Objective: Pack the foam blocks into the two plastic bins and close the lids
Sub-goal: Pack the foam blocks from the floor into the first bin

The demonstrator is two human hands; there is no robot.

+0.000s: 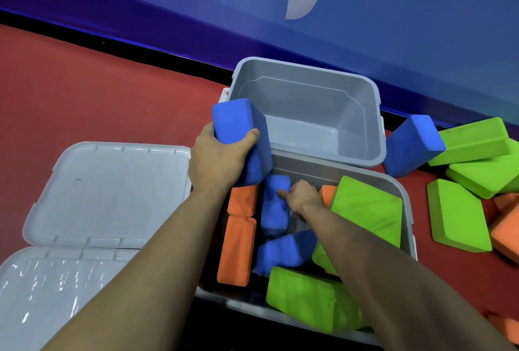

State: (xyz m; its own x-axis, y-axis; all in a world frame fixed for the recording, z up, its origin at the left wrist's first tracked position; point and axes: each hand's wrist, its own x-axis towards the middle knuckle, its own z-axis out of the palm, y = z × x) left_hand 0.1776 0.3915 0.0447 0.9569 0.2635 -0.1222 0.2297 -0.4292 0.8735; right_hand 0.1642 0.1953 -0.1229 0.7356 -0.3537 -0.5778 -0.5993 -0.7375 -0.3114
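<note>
My left hand (pixel 216 162) grips a blue foam block (pixel 241 131) above the left rim of the near grey bin (pixel 404 196). That bin holds orange blocks (pixel 238 249), blue blocks (pixel 275 207) and green blocks (pixel 368 210). Inside it, my right hand (pixel 302 194) rests on an upright blue block, thumb against its top; what the fingers hold is hidden. The far grey bin (pixel 309 114) stands with nothing in it.
Two grey lids (pixel 112 193) lie flat on the red floor to the left, one nearer (pixel 50 294). Loose blocks lie at the right: a blue one (pixel 412 145), several green (pixel 460 215) and orange (pixel 505 232). A blue wall runs behind.
</note>
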